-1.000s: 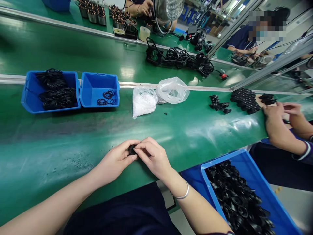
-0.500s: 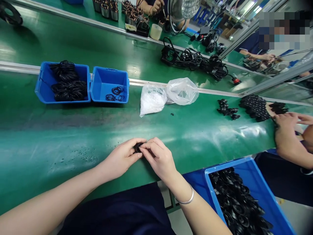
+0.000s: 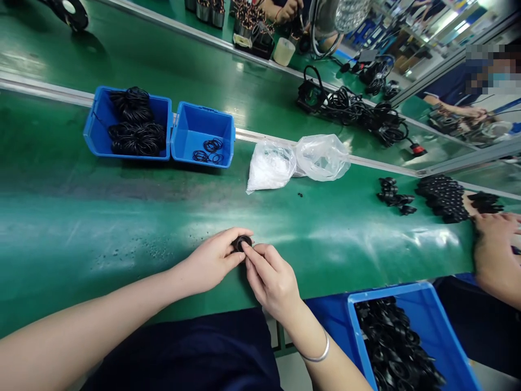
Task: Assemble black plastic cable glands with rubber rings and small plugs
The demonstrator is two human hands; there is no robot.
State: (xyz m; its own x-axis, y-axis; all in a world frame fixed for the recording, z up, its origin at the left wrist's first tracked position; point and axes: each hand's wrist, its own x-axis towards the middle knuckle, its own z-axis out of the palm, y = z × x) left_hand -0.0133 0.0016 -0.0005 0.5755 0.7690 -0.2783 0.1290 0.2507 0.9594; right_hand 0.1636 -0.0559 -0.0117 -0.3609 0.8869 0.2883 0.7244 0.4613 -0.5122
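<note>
My left hand [image 3: 211,259] is closed around a small round black plastic part [image 3: 242,240], thumb below and fingers above. The hollow side of the part faces up toward me. My right hand [image 3: 273,278] has its fingers bunched together, with the index fingertip at the part's opening. Whatever those right fingers may pinch is too small to make out. Both hands are just above the front of the green table [image 3: 325,260]. Further back lie a few tiny black pieces [image 3: 300,194].
A blue bin [image 3: 91,133] holds bundled black rings; the blue bin beside it [image 3: 183,127] holds several loose ones. Plastic bags [image 3: 271,168] lie centrally. Black parts [image 3: 442,198] are grouped near a co-worker's hand [image 3: 494,233]. A blue crate [image 3: 459,347] of black parts stands lower right.
The view has shifted, so most things sit further right. My right index finger has moved to the part's opening, and more of the part's round rim shows between my hands.
</note>
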